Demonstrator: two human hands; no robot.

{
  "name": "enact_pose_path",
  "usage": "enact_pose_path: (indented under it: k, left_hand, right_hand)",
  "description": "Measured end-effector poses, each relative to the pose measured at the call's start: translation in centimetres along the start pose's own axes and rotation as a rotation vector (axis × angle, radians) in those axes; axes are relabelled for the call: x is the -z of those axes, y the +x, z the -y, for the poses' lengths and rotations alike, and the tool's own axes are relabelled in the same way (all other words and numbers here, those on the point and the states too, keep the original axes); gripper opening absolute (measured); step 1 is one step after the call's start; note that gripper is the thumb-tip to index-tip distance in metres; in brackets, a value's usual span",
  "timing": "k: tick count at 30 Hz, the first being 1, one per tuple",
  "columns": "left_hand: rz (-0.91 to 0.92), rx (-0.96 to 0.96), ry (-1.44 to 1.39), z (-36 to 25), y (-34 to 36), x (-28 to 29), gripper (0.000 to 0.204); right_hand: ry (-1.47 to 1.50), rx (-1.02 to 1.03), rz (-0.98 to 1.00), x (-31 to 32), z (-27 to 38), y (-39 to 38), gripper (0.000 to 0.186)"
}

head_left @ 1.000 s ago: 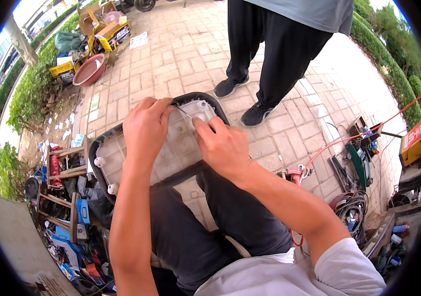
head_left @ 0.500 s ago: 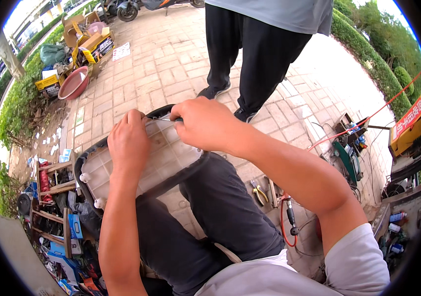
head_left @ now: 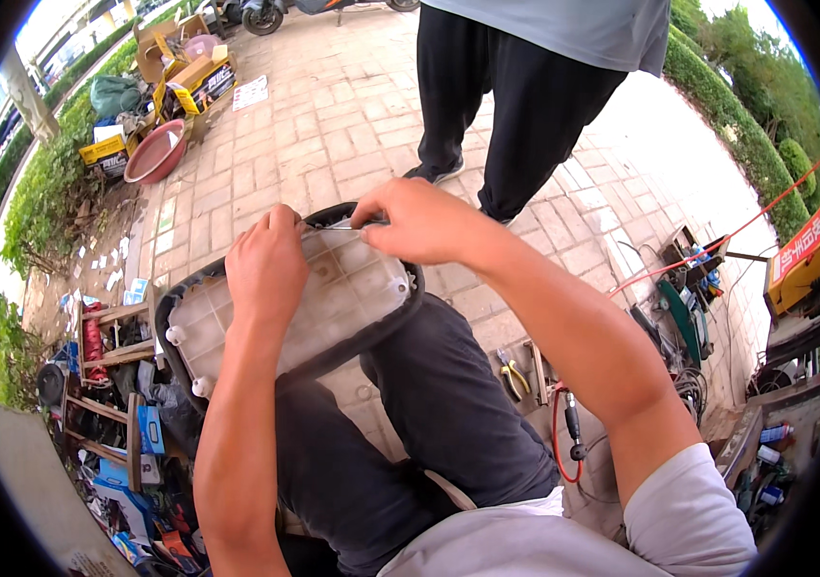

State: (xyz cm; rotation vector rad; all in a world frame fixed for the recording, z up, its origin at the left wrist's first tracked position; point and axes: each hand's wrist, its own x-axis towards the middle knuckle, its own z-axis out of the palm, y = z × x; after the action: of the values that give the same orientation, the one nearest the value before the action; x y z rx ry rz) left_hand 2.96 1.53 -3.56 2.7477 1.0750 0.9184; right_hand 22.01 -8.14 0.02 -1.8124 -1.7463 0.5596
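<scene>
Across my thighs lies a seat cushion [head_left: 357, 284], underside up. Its base is pale ribbed plastic with small round white feet, and a black cover wraps over its rim. My left hand [head_left: 267, 264] is closed on the far rim, its fingers pinching the cover's edge. Just right of it, my right hand [head_left: 419, 221] grips a tool with a thin metal shaft [head_left: 338, 228]. The shaft points left along the far rim, toward my left fingertips. My fist hides the tool's handle, and I cannot make out its tip.
A person in black trousers [head_left: 516, 115] stands just beyond the seat. To the right on the paving lie yellow-handled pliers [head_left: 513, 373] and a red hose [head_left: 556, 442]. Wooden frames [head_left: 121, 356] and clutter stand left. Farther back are a pink basin [head_left: 155, 154] and cardboard boxes [head_left: 203, 82].
The whole scene sits slightly farther right in the picture. My right hand has risen a little at the far rim and still grips the tool. My left hand keeps its hold.
</scene>
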Motion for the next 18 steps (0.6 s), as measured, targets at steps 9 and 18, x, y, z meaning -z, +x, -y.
enact_pose_path:
  k: [9, 18]
  left_hand:
    - [-0.081, 0.004, 0.017, -0.2, 0.2, -0.2, 0.010]
    - [-0.049, 0.094, -0.035, 0.1, 0.2, 0.0, 0.014]
  right_hand:
    - [-0.347, -0.033, -0.473, -7.4, 1.8, -3.6, 0.024]
    - [-0.282, 0.066, -0.561, -8.9, 0.4, -4.1, 0.026]
